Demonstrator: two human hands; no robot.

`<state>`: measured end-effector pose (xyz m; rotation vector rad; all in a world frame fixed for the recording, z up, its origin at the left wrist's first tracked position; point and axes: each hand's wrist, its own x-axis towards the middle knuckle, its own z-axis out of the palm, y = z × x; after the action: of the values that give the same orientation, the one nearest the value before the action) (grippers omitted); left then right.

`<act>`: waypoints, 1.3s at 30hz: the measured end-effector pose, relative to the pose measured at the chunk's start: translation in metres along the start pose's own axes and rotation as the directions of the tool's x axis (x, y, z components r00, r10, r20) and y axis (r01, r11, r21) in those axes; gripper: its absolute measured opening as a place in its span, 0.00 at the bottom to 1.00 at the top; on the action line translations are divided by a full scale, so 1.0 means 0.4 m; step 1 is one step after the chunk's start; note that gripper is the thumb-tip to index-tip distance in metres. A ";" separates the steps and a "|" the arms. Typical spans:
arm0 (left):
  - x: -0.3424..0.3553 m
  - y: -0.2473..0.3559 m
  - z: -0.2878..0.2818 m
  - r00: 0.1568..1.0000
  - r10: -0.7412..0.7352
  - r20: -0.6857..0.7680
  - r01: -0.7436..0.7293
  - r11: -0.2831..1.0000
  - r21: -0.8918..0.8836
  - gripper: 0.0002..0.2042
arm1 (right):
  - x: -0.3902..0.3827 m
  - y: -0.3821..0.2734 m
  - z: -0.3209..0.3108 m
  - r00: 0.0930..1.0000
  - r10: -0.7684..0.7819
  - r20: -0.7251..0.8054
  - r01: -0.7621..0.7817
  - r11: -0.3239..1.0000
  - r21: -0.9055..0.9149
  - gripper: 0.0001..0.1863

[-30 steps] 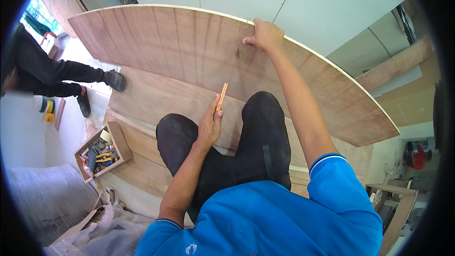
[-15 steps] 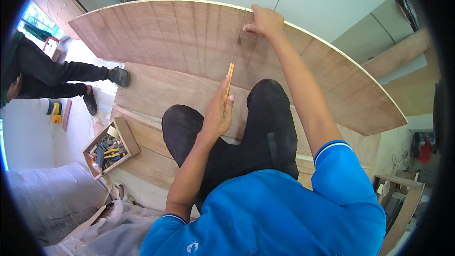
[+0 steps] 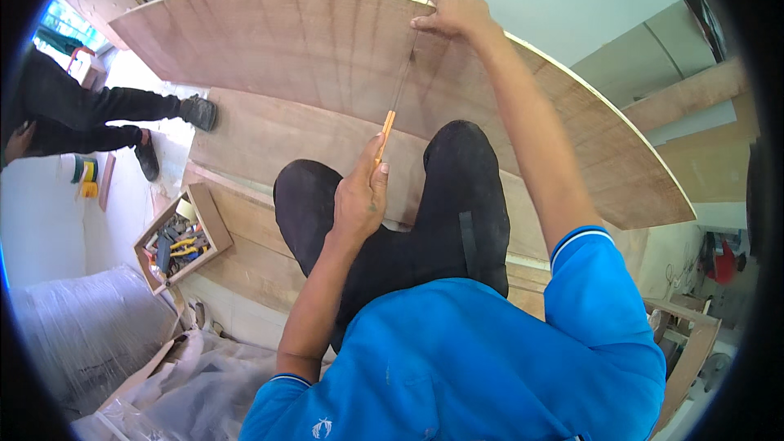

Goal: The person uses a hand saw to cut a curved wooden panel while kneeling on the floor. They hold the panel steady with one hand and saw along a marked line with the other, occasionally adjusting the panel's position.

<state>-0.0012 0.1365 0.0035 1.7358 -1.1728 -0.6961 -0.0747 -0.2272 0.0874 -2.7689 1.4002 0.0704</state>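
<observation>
A large plywood board (image 3: 269, 41) with a curved far edge stretches across in front of my knees. My left hand (image 3: 360, 196) is closed around the orange wooden handle of a handsaw (image 3: 388, 125). Its blade seems to be edge-on, a thin dark line running from the handle toward the board's far edge. My right hand (image 3: 457, 15) grips that far edge beside the upper end of the line, thumb on the near face and the other fingers over the rim.
More plywood (image 3: 245, 126) lies under the board. At left are an open wooden toolbox (image 3: 219, 220) holding pliers and other tools, a plastic-wrapped roll (image 3: 90, 322) and another person's legs (image 3: 106, 106). A wooden frame (image 3: 694, 343) stands at right.
My left hand has drawn the saw handle back toward me, away from my right hand. My right hand keeps its hold on the far edge. The whole view has shifted slightly.
</observation>
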 end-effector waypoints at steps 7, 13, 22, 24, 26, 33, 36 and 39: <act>-0.166 0.039 -0.068 1.000 0.021 -0.009 -0.021 1.000 0.020 0.25 | -0.003 0.015 0.034 0.997 -0.020 -0.073 0.027 0.994 0.102 0.43; 0.082 0.079 -0.005 0.982 -0.159 0.100 0.144 0.980 0.138 0.25 | -0.041 -0.051 -0.008 0.999 0.004 0.037 -0.007 0.997 0.079 0.44; -0.145 0.152 -0.140 0.980 -0.170 0.108 0.166 0.985 0.041 0.23 | -0.059 -0.049 0.012 0.998 0.015 0.059 -0.020 0.996 0.083 0.44; -0.189 0.112 -0.134 0.993 -0.108 0.046 0.106 0.994 0.033 0.23 | -0.068 -0.062 0.007 0.999 0.019 0.044 -0.021 0.998 0.067 0.44; -0.135 0.100 -0.102 0.987 -0.125 0.096 0.120 0.991 0.054 0.23 | -0.083 -0.048 0.009 0.999 0.032 0.009 -0.032 0.998 0.057 0.43; 0.193 0.048 0.032 0.985 -0.155 0.072 0.155 0.988 -0.002 0.26 | -0.084 -0.105 0.016 0.999 -0.035 0.015 0.034 0.993 0.111 0.41; -0.005 0.094 -0.066 0.971 -0.199 0.136 0.200 0.980 0.006 0.25 | -0.117 -0.087 0.037 0.999 -0.030 -0.043 0.033 0.998 0.060 0.40; -0.211 0.082 -0.135 0.988 -0.128 0.081 0.130 0.991 -0.019 0.25 | -0.115 -0.082 0.020 0.997 -0.024 -0.070 0.026 0.999 0.034 0.40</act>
<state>-0.0035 0.2293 0.0538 1.7895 -1.1073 -0.8614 -0.0756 -0.1704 0.0826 -2.7854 1.3676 -0.0517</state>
